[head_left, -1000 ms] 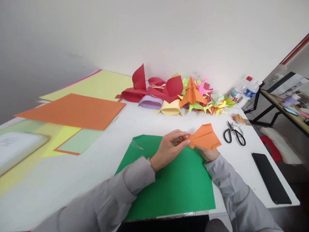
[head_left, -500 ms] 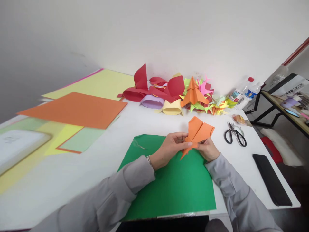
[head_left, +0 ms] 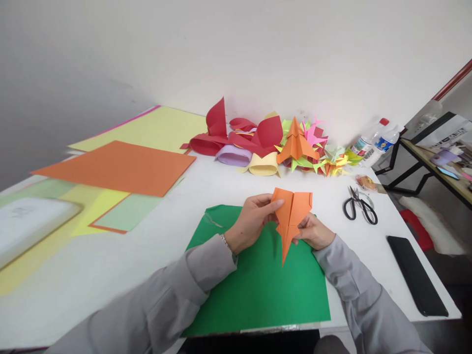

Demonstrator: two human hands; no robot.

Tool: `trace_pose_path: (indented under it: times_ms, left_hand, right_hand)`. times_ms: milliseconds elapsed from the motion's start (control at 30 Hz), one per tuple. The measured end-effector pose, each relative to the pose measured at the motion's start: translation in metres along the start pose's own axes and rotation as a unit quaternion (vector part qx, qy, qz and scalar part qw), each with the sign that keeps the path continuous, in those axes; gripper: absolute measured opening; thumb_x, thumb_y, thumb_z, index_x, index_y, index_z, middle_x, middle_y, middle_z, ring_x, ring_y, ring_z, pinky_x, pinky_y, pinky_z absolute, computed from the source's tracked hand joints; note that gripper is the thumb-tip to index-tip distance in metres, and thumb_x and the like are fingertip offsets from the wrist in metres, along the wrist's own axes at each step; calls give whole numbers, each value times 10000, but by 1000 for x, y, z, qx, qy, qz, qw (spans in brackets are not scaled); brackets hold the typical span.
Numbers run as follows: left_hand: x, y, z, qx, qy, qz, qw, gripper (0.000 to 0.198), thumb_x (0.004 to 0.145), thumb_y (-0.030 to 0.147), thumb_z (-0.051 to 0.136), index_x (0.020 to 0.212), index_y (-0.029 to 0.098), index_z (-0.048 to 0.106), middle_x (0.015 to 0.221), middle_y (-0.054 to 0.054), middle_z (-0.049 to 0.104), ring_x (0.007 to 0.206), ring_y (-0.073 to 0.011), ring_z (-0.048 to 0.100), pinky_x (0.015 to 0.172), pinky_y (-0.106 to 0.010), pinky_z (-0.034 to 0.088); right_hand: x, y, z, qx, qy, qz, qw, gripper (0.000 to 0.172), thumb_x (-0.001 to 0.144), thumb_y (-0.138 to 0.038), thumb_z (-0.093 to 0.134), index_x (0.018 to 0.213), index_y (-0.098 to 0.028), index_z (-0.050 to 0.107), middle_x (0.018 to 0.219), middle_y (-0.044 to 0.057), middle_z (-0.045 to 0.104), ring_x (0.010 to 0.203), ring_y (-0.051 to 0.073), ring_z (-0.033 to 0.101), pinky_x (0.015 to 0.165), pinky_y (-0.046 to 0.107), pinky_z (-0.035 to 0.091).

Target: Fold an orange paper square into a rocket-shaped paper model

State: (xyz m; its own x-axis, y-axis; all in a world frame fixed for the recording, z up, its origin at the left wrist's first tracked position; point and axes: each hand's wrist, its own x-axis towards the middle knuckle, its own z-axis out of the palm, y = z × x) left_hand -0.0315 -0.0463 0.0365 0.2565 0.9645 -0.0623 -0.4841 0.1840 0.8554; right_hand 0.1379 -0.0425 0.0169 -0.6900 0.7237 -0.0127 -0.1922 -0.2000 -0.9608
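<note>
An orange paper plane [head_left: 293,216] is held above the green sheet [head_left: 258,290], its narrow tip pointing towards me and its wide end away. My left hand [head_left: 254,221] is closed on the plane's left wing, thumb on top and fingers underneath. My right hand [head_left: 313,231] pinches its right side lower down, near the small side points; some of those fingertips are hidden behind the paper. A crease runs down the plane's middle.
Folded paper shapes, among them another orange plane [head_left: 297,145] and red pieces [head_left: 217,132], stand along the wall. Black-handled scissors [head_left: 357,204] and a black phone-like slab [head_left: 416,275] lie to the right. Coloured sheets [head_left: 118,169] and a white device [head_left: 33,223] lie left. Bottles [head_left: 379,145] stand behind.
The orange plane has turned so its tip points straight towards me. My left hand has shifted its grip from near the middle up to the left wing.
</note>
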Motion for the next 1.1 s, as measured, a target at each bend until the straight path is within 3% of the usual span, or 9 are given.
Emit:
trace_pose_path:
  times_ms: [267,433,533,633,767,900,1100]
  left_hand:
    - [2,2,1,-9,36,25,999,280,703,389,696,629,128,628,593,0,558,505,-94,474,482,-235,393]
    - [3,8,0,-47,36,5,998,379,731,504,604,686,131,656,650,-42,609,595,-152,543,549,-269,427]
    - [4,13,-3,-36,51,4,998,352,710,472,618,735,129,692,674,-45,622,626,-153,556,583,-264,428]
    - [5,15,-7,7,9,-6,1000,267,663,361,685,799,133,709,739,-49,646,671,-152,576,614,-255,429]
    - [4,17,-12,20,-98,-80,992,314,619,290,729,897,144,715,805,-68,663,704,-179,595,627,-277,439]
    - [-1,20,-11,71,-174,-57,981,245,562,180,761,804,155,733,767,-44,646,692,-152,562,621,-250,416]
    - [-5,22,-5,116,-186,-47,975,63,599,202,748,634,159,717,626,-18,601,599,-125,514,566,-239,377]
  right_hand:
    - [1,-1,-1,21,-10,1,1000,340,589,-309,800,845,-131,664,602,-22,611,421,59,445,413,186,382]
    - [-1,1,-3,68,-47,11,997,298,599,-313,806,771,-113,667,593,-11,614,425,57,462,406,175,381]
    - [-5,3,-5,99,-86,41,991,323,595,-314,811,785,-101,659,586,-8,616,402,52,450,389,169,370]
    - [-9,2,-8,106,-138,77,982,341,594,-329,812,777,-91,651,577,-4,615,380,47,427,374,169,354]
    - [-11,0,-10,83,-212,136,964,303,603,-301,812,747,-97,641,563,-16,602,386,46,418,380,168,340]
    - [-8,0,-9,62,-268,184,944,322,617,-320,808,760,-89,635,548,-12,595,386,50,419,378,171,342]
    - [-8,-2,-5,45,-273,196,941,342,614,-315,814,776,-81,623,558,-13,596,402,46,434,386,158,342]
